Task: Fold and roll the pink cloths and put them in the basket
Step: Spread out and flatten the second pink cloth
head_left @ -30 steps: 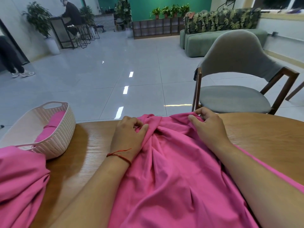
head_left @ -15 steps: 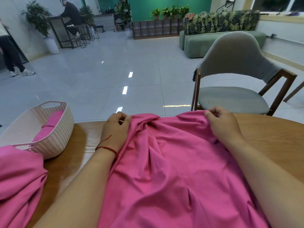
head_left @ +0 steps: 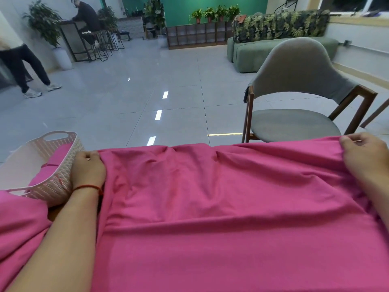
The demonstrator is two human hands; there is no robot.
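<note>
A large pink cloth (head_left: 221,197) is stretched wide across the table in front of me and hides almost all of the tabletop. My left hand (head_left: 88,169) pinches its far left corner, right beside the basket. My right hand (head_left: 366,159) pinches the far right corner near the frame's right edge. The white woven basket (head_left: 63,178) stands at the left with a rolled pink cloth (head_left: 56,157) inside it. Another loose pink cloth (head_left: 19,228) lies bunched at the lower left.
A grey chair with wooden legs (head_left: 294,91) stands just beyond the table on the right. Tiled floor stretches beyond. Far off are a green sofa (head_left: 252,53), a person walking (head_left: 23,66) at the left and another seated at a counter.
Both hands have moved apart along the far edge, pulling the bunched cloth out wide and flat. The left hand now sits against the basket. The walking person has stepped further into view.
</note>
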